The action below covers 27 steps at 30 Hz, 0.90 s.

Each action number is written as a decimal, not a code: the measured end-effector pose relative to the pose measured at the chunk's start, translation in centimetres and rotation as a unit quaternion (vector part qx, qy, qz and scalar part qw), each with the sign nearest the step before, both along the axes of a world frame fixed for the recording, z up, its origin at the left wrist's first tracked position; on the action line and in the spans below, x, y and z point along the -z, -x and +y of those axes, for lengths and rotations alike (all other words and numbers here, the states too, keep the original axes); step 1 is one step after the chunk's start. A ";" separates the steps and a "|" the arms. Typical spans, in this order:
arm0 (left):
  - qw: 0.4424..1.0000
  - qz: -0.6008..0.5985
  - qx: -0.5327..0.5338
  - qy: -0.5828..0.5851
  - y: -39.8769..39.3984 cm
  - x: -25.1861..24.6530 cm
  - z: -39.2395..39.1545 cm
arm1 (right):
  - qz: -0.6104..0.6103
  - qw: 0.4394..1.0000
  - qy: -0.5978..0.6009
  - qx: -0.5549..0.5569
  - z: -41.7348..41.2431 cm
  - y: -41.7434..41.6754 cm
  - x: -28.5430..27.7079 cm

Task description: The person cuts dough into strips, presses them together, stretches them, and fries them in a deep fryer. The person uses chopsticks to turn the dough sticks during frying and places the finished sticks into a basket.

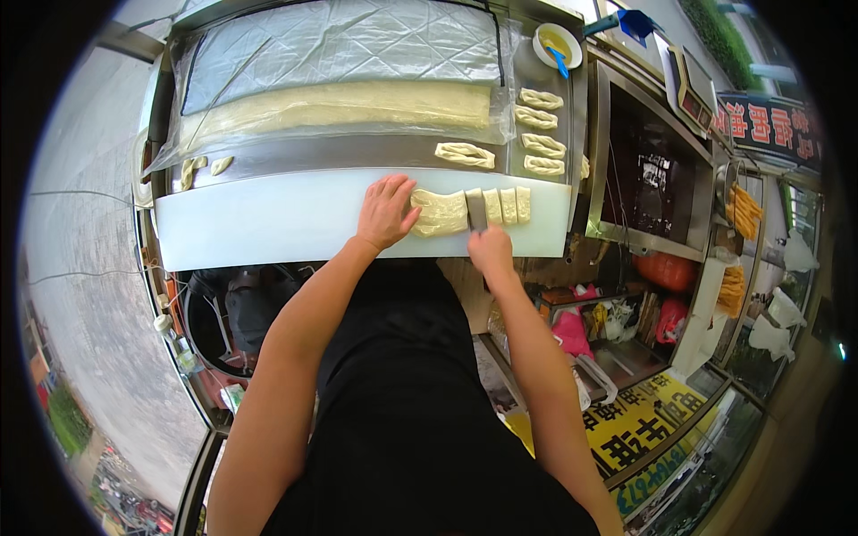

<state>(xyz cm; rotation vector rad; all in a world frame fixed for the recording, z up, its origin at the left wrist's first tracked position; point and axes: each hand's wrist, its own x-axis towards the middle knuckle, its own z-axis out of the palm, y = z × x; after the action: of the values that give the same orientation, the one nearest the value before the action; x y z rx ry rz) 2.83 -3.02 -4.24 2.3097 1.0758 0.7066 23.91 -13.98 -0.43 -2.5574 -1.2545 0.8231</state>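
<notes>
On a long white cutting board (268,221) lies a flattened strip of pale dough (439,213). My left hand (387,213) rests flat at its left end, the thumb touching the dough. A wide-bladed knife (476,209) is gripped in my right hand (491,249), its blade upright against the dough. Several cut strips (508,205) lie side by side to the right of the blade. Behind the board, a slitted dough piece (464,155) sits on the metal counter. More slitted pieces (541,145) form a column at the right. Two small dough scraps (221,165) lie at the left.
A long dough slab (348,107) lies under plastic film beside a quilted silver cover (335,43). A white bowl (557,45) holding yellowish liquid and a blue utensil stands at the back right. A metal-framed dark glass panel (650,161) and fried dough sticks (743,211) are farther right.
</notes>
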 end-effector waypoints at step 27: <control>1.000 0.001 -0.013 0.006 1.2 -0.2 -0.2 | 0.040 0.984 -0.173 0.013 -3.2 7.3 0.3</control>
<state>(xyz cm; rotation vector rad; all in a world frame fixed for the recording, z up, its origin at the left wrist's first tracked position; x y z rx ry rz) 1.60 -3.22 -4.05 2.2909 1.1106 0.7051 16.65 -17.13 -0.73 -2.2389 -1.2169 0.6313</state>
